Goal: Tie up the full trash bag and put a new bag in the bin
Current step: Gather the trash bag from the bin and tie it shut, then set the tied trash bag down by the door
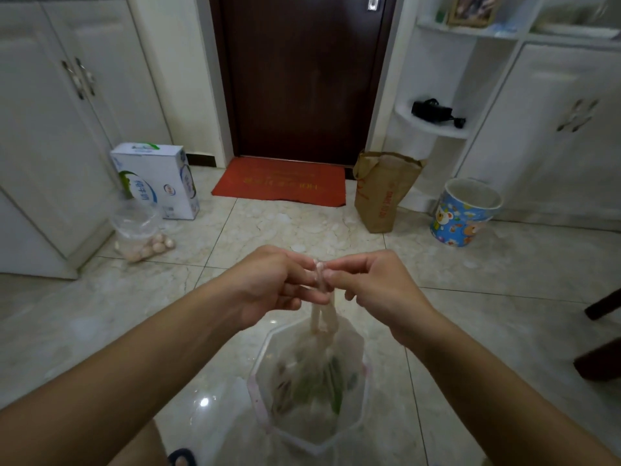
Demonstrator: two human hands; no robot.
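A translucent trash bag (312, 375) holding green scraps and other waste sits inside a clear, angular bin (262, 358) on the tiled floor at the bottom centre. Its two twisted handles (322, 314) rise from the bag mouth up to my hands. My left hand (272, 284) and my right hand (369, 287) meet above the bin, fingertips pinching the handle ends together at a small knot (319, 269). Both hands are closed on the handles.
A blue patterned bin (463, 213) stands at the right by white cabinets. A brown paper bag (383, 193) and a red doormat (282, 183) lie before the dark door. A white carton (158, 179) and a bag of eggs (141, 233) sit at the left.
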